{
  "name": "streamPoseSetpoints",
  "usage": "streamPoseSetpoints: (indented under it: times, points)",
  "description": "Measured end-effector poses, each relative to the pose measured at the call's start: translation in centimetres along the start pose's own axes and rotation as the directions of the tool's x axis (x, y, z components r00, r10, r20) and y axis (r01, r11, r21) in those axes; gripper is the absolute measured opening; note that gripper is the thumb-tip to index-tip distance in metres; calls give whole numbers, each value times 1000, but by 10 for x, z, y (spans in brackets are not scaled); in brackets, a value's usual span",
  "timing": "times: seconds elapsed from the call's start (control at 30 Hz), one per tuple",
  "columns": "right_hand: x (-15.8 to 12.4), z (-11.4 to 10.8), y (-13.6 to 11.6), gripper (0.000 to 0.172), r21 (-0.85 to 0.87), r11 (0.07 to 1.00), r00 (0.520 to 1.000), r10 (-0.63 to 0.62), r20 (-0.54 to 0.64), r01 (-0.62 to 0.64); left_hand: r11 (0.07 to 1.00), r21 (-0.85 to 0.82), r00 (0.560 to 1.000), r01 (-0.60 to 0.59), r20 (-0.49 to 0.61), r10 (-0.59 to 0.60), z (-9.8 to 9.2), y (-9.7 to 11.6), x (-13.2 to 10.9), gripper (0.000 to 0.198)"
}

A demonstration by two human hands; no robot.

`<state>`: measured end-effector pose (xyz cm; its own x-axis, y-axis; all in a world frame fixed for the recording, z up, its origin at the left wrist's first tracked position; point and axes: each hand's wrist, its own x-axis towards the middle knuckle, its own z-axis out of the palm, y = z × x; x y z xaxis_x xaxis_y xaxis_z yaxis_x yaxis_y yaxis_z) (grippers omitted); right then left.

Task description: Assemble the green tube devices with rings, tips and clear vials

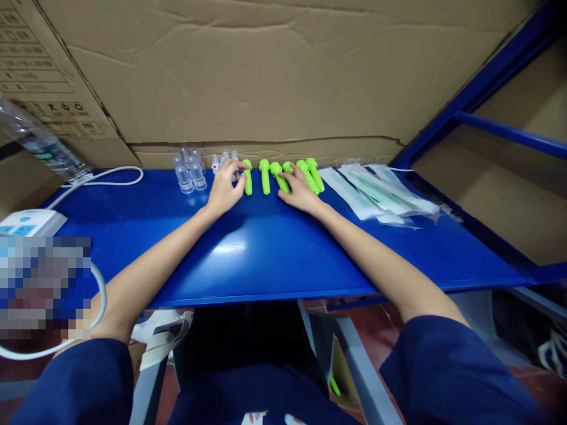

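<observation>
Several bright green plastic pieces [264, 175] lie in a row near the back of the blue table [266, 254]. My left hand [225, 189] rests flat beside the leftmost green piece [248, 177], its fingers spread and their tips touching it and the small white-capped vials [224, 159] behind. My right hand [299, 190] lies over the middle of the row, fingers stretched onto a green piece [280, 176]. Neither hand grips anything.
Clear plastic vials [189, 172] stand left of my left hand. Sealed white sterile pouches [376, 192] lie at the right. A white device [29, 221] with a white cable [106, 176] and a plastic bottle [39, 144] sit far left. A cardboard wall [283, 77] stands behind.
</observation>
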<state>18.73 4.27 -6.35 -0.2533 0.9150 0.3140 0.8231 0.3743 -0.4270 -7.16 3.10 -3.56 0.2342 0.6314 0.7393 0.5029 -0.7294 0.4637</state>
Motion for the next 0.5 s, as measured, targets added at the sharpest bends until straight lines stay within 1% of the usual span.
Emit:
streamPoseSetpoints:
  times: [0.07, 0.13, 0.2, 0.27, 0.33, 0.4, 0.5]
  points:
    - [-2, -7, -3, 71, -46, 998, 999, -37, 3, 37, 997, 43, 998, 59, 30, -61, -16, -9, 6, 18]
    - [-3, -17, -6, 72, -91, 992, 996, -78, 46, 82, 988, 123, 992, 93, 68, -102, -33, -19, 9, 21]
    - [-5, -28, -7, 69, -127, 983, 985, -121, 120, 137, 971, 231, 979, 69, 172, -111, -49, -28, 11, 24]
    - [-5, -37, -7, 62, -153, 971, 970, -154, 190, 184, 941, 338, 949, -8, 299, -99, -60, -34, 10, 24]
    - [-4, -41, -5, 52, -162, 963, 954, -174, 244, 217, 916, 396, 916, -64, 388, -104, -66, -37, 9, 22]
    - [-2, -40, -2, 44, -163, 958, 947, -187, 261, 234, 913, 399, 883, -83, 455, -118, -66, -37, 8, 23]
    - [-1, -35, 0, 39, -210, 956, 966, -161, 204, 204, 934, 338, 825, -116, 556, -98, -63, -33, 8, 28]
